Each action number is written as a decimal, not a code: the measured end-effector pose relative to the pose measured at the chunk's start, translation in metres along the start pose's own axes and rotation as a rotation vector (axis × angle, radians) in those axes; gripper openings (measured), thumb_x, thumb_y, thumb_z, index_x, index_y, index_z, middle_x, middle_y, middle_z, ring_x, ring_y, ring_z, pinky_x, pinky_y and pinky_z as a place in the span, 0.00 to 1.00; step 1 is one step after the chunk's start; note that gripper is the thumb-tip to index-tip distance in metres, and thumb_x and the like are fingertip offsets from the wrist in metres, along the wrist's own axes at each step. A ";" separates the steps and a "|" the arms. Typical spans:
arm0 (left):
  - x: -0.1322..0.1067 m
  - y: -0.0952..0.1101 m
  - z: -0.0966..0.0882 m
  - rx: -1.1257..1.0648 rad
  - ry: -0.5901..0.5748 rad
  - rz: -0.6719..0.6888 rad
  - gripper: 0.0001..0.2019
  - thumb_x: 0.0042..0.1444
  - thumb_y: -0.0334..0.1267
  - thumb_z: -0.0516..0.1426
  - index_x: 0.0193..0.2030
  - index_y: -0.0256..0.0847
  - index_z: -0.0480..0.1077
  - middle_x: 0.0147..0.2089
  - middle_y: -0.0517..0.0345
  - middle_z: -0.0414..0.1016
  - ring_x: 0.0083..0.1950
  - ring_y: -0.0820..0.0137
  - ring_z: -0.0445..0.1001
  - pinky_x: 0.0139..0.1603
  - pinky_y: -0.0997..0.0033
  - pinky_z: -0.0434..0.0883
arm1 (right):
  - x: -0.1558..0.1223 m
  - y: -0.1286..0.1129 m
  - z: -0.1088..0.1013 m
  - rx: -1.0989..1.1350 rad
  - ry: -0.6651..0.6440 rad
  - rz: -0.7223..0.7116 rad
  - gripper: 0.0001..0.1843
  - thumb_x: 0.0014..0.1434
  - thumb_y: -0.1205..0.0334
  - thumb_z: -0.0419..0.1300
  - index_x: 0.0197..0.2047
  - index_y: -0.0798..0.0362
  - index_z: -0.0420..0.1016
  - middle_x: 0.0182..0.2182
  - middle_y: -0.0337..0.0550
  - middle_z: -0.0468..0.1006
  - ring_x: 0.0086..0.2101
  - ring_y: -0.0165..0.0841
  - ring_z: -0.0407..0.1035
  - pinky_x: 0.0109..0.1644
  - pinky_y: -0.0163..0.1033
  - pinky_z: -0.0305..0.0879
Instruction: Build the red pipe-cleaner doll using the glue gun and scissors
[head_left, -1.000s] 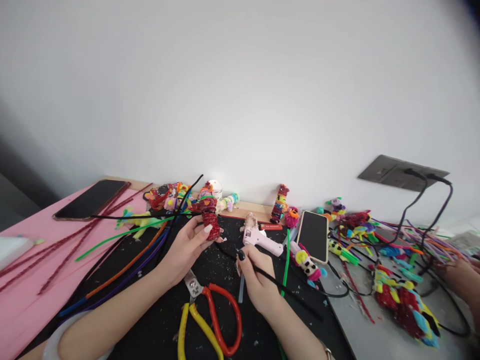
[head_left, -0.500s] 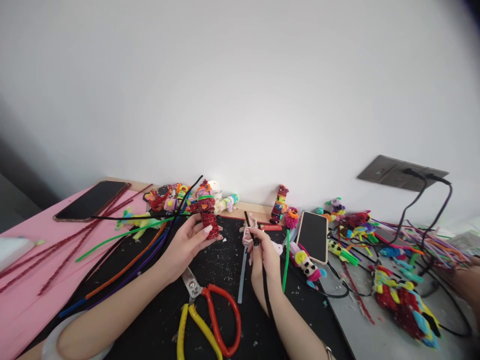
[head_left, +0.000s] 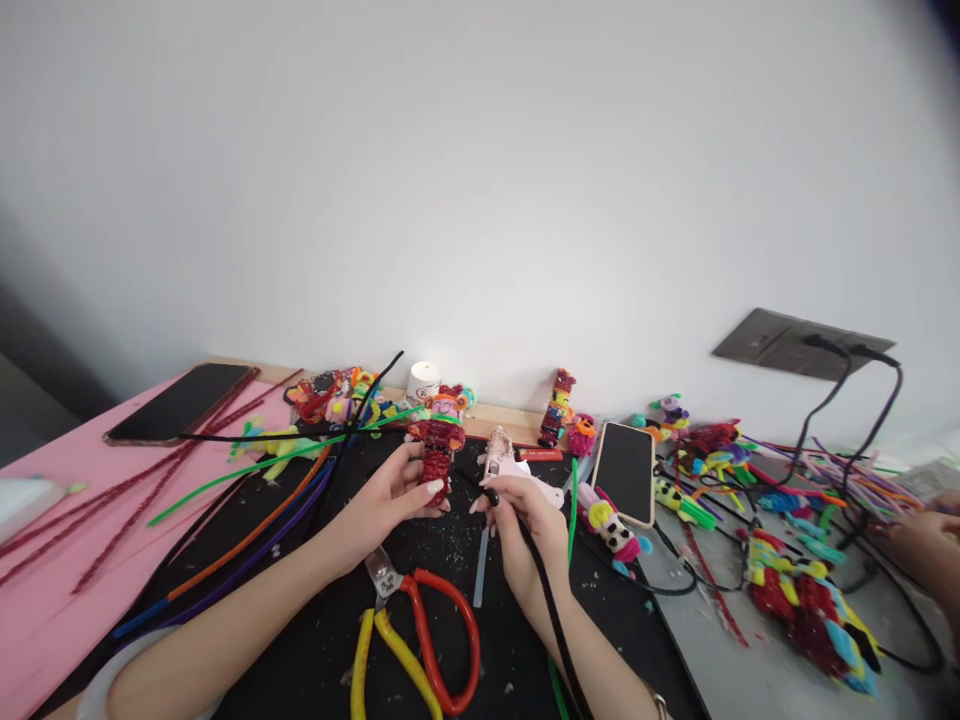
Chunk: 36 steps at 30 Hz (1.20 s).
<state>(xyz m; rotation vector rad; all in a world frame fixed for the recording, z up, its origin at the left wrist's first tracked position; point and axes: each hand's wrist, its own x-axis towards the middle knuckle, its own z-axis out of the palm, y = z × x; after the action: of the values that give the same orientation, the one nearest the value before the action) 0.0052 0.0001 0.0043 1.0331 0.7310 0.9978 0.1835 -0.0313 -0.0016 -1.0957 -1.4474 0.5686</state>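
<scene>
My left hand (head_left: 391,490) is closed around the lower body of a red tinsel pipe-cleaner figure (head_left: 437,462), held upright with its pink-and-orange head up. My right hand (head_left: 525,520) pinches a black pipe cleaner (head_left: 547,585). Its short end points at the figure, and the long part runs back over the forearm. Just behind the right fingers lies a pale pink glue gun (head_left: 504,452). A clear glue stick (head_left: 481,570) lies between the hands. Scissors (head_left: 457,655) with one red and one yellow handle rest open below the left hand.
Pipe cleaners (head_left: 247,535) lie at left near a dark phone (head_left: 180,405). Another phone (head_left: 625,470), a spotted figure (head_left: 611,525) and a red-and-yellow figure (head_left: 557,408) stand or lie to the right. Power cords (head_left: 892,400) hang from a socket. Another person's hand (head_left: 926,535) shows at far right.
My left hand has brought the figure right and lower, turning its face toward me. The black pipe cleaner has swung from upright to pointing left at the figure.
</scene>
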 end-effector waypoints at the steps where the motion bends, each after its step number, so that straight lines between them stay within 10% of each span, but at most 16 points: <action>1: 0.000 -0.001 0.001 0.016 -0.004 -0.002 0.20 0.53 0.40 0.62 0.49 0.42 0.61 0.43 0.57 0.73 0.39 0.70 0.75 0.43 0.65 0.74 | 0.000 0.000 0.000 0.018 -0.040 0.021 0.08 0.60 0.64 0.54 0.37 0.52 0.75 0.26 0.40 0.79 0.23 0.30 0.70 0.27 0.34 0.66; 22: -0.003 -0.002 0.004 0.111 -0.139 0.025 0.16 0.57 0.40 0.59 0.49 0.42 0.60 0.46 0.54 0.71 0.45 0.69 0.71 0.44 0.67 0.71 | 0.004 -0.005 -0.004 0.065 -0.098 0.193 0.05 0.55 0.61 0.60 0.32 0.53 0.75 0.23 0.39 0.79 0.22 0.31 0.72 0.29 0.33 0.69; 36: -0.001 -0.010 -0.001 0.185 -0.160 0.035 0.16 0.59 0.41 0.57 0.50 0.43 0.57 0.40 0.60 0.67 0.25 0.79 0.68 0.26 0.72 0.70 | 0.003 -0.002 -0.003 0.044 -0.110 0.212 0.06 0.55 0.60 0.60 0.31 0.53 0.74 0.23 0.40 0.80 0.21 0.30 0.72 0.28 0.32 0.67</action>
<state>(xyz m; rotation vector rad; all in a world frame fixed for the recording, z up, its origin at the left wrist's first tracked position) 0.0075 -0.0020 -0.0050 1.2748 0.6840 0.8775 0.1860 -0.0299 0.0018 -1.2070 -1.4143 0.8184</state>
